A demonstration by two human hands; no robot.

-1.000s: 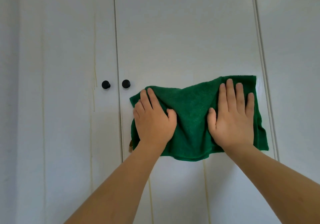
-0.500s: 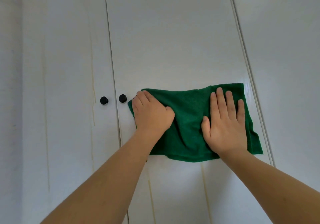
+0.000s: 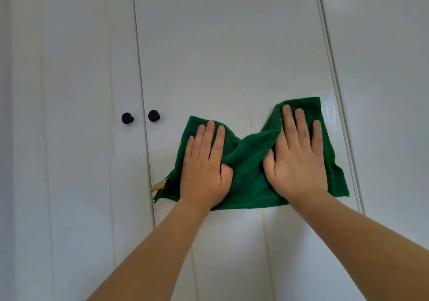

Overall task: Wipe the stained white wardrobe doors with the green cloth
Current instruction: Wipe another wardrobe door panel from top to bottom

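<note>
A dark green cloth (image 3: 248,175) is pressed flat against the right white wardrobe door (image 3: 232,56). My left hand (image 3: 205,168) lies palm-down on its left half, thumb tucked into a fold. My right hand (image 3: 297,159) lies palm-down on its right half with fingers spread. The cloth bunches into a ridge between my hands. Yellowish drip stains (image 3: 265,242) run down the door below the cloth. The left door (image 3: 76,138) shows thin yellow streaks too.
Two round black knobs, one (image 3: 127,117) on the left door and one (image 3: 154,115) on the right door, sit left of the cloth. A tan tag (image 3: 159,185) pokes out at the cloth's lower left corner. A further white panel (image 3: 383,91) stands to the right.
Both hands have slid the cloth to the right, away from the knobs. My hands came closer together, so the cloth now bunches up in the middle.
</note>
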